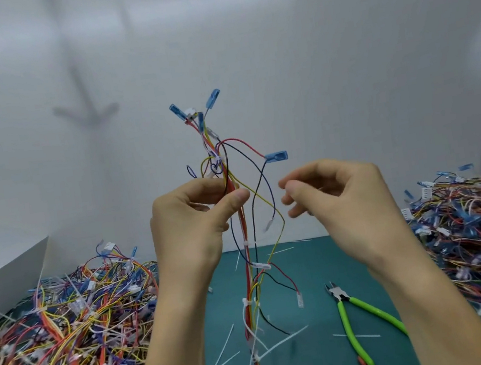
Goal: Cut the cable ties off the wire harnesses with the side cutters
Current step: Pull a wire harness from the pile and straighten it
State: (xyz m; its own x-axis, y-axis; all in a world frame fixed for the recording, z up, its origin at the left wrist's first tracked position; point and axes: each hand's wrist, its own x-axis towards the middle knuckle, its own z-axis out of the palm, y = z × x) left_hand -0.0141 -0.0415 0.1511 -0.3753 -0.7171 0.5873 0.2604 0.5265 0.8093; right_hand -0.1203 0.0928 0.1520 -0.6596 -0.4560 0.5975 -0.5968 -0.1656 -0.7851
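Observation:
My left hand (191, 223) pinches a wire harness (243, 243) upright in front of me, thumb and fingers closed on its bundle of red, yellow and dark wires. Blue terminals fan out at its top and white cable ties (260, 265) wrap it below my grip. Just to the right, my right hand (340, 199) hovers with fingers curled and apart, holding nothing and not touching the wires. The side cutters (354, 318) with green handles lie on the green mat at the lower right, jaws pointing away from me.
Large heaps of tangled harnesses lie on the left (68, 330) and on the right (480, 229). Cut white tie pieces (227, 360) litter the green mat (302, 282). A white box (4, 271) stands at far left, with a white wall behind.

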